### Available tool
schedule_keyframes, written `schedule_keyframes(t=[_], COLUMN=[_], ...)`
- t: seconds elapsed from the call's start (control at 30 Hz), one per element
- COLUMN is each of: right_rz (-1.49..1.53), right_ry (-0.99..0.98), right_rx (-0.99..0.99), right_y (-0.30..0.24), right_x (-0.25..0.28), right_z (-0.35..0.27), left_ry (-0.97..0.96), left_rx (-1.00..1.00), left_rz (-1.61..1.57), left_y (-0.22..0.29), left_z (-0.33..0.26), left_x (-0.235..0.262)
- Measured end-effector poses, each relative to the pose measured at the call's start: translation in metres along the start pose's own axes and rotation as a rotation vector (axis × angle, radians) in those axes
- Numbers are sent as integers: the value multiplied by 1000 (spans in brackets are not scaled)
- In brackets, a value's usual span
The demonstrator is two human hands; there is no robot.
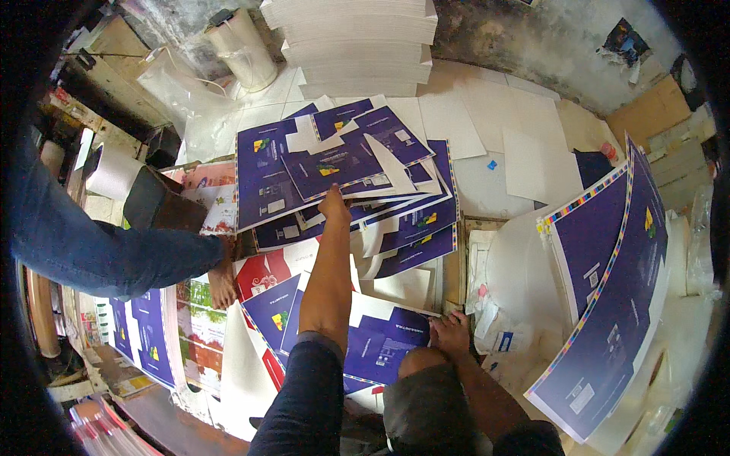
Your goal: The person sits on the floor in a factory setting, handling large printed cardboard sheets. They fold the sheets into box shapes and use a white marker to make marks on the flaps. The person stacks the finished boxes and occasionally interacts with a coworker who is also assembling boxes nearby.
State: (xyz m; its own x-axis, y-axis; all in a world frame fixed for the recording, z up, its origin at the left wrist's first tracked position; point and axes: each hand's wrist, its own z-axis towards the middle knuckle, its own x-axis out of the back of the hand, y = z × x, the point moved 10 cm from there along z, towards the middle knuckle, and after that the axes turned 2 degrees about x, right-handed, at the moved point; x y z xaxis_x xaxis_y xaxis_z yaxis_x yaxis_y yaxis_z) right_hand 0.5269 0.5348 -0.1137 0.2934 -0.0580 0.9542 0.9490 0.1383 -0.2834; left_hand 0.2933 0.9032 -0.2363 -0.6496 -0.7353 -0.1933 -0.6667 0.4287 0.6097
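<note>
My left hand (334, 207) reaches forward, its fingers closed on the near edge of a purple printed sheet (334, 169). That sheet lies on an untidy pile of similar sheets (262, 178), some with white backs and curled edges showing. Close to my knee, my right hand (451, 333) has its fingers curled at the right edge of another purple printed sheet (384, 338). This one lies in front of me, partly covered by my left arm and knee; the exact grip of the right fingers is hard to see.
Large purple sheets with colour-bar edges (608, 304) stand curved at the right. A tall stack of white paper (353, 45) rises at the far side. At left are another person's jeans leg (114, 254) and bare foot (222, 283), beside a dark block (160, 199).
</note>
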Motion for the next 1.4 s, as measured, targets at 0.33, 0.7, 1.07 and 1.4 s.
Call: schedule_keyframes(t=[0.33,0.7,1.07,1.4], right_rz=[54,19,115,-27], right_ry=[52,88,142,169], right_rx=[-7,23,233,189], right_y=[-2,7,-5,-4], right_x=[13,-2,1,12], right_z=[0,-9,-7,-8], left_ry=[-430,-483,-143,81], left_rx=[-450,-663,-337,-528], left_rz=[-93,-30,-82,-366], left_y=[148,192,131,147], left_z=[-181,-409,-588,-691], left_x=[-107,43,378,546])
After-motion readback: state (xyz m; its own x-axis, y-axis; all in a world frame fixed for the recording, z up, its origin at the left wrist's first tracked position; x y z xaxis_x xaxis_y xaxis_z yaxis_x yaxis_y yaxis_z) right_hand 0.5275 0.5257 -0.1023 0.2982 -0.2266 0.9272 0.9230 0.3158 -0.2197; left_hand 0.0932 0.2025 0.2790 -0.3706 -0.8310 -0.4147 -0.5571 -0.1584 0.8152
